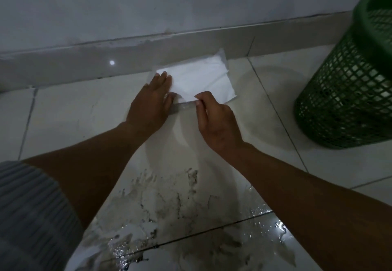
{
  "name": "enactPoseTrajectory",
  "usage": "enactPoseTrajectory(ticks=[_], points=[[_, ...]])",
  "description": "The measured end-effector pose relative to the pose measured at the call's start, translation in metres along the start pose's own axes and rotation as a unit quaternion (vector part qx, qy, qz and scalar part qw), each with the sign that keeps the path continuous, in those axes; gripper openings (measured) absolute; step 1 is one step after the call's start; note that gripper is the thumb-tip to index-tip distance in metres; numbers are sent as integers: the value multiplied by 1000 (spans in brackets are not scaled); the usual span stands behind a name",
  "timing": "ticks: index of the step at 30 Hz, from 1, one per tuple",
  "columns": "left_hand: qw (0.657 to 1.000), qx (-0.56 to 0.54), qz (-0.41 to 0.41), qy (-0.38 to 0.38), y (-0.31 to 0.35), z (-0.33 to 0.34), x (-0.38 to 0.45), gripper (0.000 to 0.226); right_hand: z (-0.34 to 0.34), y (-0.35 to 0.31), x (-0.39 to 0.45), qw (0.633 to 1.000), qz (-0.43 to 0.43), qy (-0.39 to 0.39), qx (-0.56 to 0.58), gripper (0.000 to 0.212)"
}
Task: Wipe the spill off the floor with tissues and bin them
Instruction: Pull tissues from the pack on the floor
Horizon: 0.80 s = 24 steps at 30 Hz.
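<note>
A white stack of tissues [201,78] in a clear wrapper lies on the tiled floor against the skirting. My left hand [151,103] rests flat on its left end, fingers straight. My right hand [214,120] pinches the near edge of the top tissue between thumb and fingertips. A wet, dirty spill [182,217] spreads over the tiles close to me, between my forearms. A green mesh bin [347,84] stands upright at the right.
The grey wall and its skirting [84,63] run across the back. My knee in grey ribbed cloth [27,217] fills the lower left. Pale floor tiles [70,122] lie to the left of my hands.
</note>
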<state>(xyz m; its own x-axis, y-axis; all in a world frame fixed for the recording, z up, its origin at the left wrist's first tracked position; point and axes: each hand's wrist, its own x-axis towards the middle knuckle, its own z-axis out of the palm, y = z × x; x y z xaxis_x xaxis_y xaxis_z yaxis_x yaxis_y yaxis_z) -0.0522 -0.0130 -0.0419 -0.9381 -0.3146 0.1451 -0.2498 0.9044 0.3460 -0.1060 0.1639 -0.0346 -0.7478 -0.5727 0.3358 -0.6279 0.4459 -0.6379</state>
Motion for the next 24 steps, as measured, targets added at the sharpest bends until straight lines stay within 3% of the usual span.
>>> enactPoseTrajectory(ticks=[10, 18, 24], points=[[999, 12, -12, -32, 6, -1, 3, 51, -14, -3, -17, 993, 58, 56, 91, 12], [997, 29, -15, -74, 10, -12, 9, 58, -45, -8, -43, 954, 171, 166, 180, 14], [995, 39, 2, -95, 15, -30, 8, 66, -73, -23, -32, 949, 154, 194, 195, 14]])
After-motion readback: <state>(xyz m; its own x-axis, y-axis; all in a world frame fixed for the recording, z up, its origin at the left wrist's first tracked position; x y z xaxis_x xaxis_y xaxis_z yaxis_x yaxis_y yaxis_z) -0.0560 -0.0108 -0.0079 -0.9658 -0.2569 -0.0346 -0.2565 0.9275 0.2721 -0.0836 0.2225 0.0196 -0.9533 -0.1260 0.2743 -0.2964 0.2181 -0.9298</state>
